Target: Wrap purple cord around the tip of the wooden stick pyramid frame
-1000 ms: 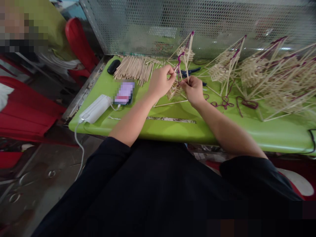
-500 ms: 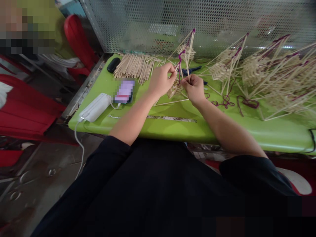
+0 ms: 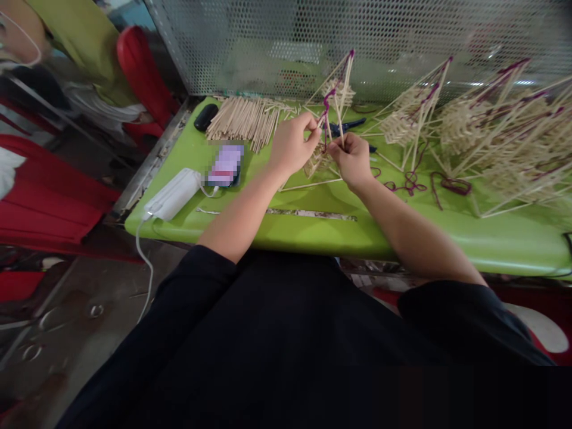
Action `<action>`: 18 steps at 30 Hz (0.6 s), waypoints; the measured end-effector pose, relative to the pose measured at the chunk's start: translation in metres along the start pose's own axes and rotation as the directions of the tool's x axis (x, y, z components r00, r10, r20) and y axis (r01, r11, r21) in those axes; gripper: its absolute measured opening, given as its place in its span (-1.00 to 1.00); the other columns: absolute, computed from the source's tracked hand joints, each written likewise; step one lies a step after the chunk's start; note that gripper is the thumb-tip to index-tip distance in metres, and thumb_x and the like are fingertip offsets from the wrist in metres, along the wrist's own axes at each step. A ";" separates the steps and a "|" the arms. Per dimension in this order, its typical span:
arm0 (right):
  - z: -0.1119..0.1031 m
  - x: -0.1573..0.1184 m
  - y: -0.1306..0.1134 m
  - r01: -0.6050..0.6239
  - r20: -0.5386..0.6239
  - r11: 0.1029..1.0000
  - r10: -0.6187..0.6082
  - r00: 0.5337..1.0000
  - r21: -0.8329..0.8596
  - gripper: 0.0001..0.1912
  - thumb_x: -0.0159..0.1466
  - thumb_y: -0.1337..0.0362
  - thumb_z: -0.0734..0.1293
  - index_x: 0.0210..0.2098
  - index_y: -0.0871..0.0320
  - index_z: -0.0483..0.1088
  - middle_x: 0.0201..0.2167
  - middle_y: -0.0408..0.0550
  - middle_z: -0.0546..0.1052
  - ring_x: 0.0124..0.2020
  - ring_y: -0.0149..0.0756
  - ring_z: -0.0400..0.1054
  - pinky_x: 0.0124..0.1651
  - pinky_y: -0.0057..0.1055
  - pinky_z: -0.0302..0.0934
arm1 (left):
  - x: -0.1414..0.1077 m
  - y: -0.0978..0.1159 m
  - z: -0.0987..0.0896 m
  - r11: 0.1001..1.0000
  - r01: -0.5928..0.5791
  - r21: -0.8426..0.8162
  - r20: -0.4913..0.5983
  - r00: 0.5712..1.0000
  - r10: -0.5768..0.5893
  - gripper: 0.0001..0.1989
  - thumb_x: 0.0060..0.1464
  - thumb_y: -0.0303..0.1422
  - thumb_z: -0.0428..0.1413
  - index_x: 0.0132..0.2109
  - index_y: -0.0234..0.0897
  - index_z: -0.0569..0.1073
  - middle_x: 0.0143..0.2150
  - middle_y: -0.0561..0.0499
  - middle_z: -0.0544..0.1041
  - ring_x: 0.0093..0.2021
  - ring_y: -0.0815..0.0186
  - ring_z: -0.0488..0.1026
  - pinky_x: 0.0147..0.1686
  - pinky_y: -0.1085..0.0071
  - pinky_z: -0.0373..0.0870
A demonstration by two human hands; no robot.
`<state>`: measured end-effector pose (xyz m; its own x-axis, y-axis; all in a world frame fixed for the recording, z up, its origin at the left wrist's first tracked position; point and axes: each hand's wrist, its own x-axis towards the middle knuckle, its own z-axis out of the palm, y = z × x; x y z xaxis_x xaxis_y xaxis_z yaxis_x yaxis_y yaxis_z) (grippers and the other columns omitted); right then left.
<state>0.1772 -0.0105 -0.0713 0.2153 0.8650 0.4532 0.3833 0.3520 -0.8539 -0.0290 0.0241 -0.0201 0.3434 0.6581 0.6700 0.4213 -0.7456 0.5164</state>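
A stick frame with purple yarn on it stands between my two hands on the green table. My left hand is closed in a pinch at the frame's left side, beside the yarn; what lies between its fingertips is too small to make out. The fingers of my right hand are closed on the lower part of the sticks. Just behind the hands lie dark-handled pliers. Loose purple yarn rests to the right of my right hand.
Loose sticks, a black case, a phone and a white power bank with cables lie at the left. Several finished-looking stick structures fill the right. A metal mesh panel stands behind. A person sits at far left.
Both hands stay closed in nearly the same places. The view has shifted very slightly, and the person at far left shows more clearly.
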 end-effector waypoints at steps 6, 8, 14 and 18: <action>0.001 0.001 0.004 0.014 0.009 0.999 -0.015 1.000 0.053 -0.29 0.18 -0.47 0.55 -0.35 0.03 0.36 -0.48 -0.11 0.22 -0.41 -0.26 0.15 -0.31 -0.17 0.26 | 0.000 0.001 -0.001 1.000 -0.001 -0.001 -0.011 1.000 0.001 -0.79 0.41 -0.34 0.18 -0.27 -0.10 0.41 -0.22 -0.05 0.63 -0.12 0.09 0.63 0.03 0.13 0.50; 0.001 0.001 0.003 0.016 0.008 0.998 -0.017 1.000 0.057 -0.28 0.16 -0.49 0.55 -0.35 0.03 0.37 -0.48 -0.12 0.23 -0.43 -0.27 0.13 -0.32 -0.18 0.25 | 0.000 0.002 -0.002 1.000 0.007 0.007 -0.009 1.000 -0.007 -0.78 0.41 -0.33 0.19 -0.28 -0.08 0.41 -0.22 -0.04 0.65 -0.12 0.09 0.63 0.02 0.13 0.51; 0.001 0.000 -0.002 -0.038 0.020 0.999 0.038 0.999 0.029 -0.32 0.18 -0.44 0.55 -0.34 0.03 0.36 -0.47 -0.12 0.27 -0.42 -0.27 0.15 -0.34 -0.20 0.25 | -0.001 0.005 -0.005 1.000 0.018 -0.007 0.012 1.000 -0.018 -0.80 0.42 -0.32 0.17 -0.26 -0.09 0.45 -0.19 -0.08 0.67 -0.06 0.05 0.65 0.11 0.06 0.54; 0.000 0.000 0.001 -0.025 0.022 0.999 0.024 0.999 0.044 -0.34 0.20 -0.40 0.56 -0.34 0.04 0.36 -0.48 -0.12 0.25 -0.41 -0.27 0.19 -0.31 -0.20 0.27 | -0.001 0.004 -0.004 0.999 0.036 -0.020 0.046 0.998 -0.035 -0.79 0.47 -0.27 0.15 -0.23 -0.08 0.49 -0.17 -0.10 0.67 -0.03 0.03 0.65 0.13 0.06 0.54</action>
<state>0.1775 -0.0102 -0.0717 0.2044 0.8808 0.4271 0.3383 0.3459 -0.8752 -0.0316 0.0198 -0.0168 0.3662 0.6883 0.6262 0.4163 -0.7231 0.5512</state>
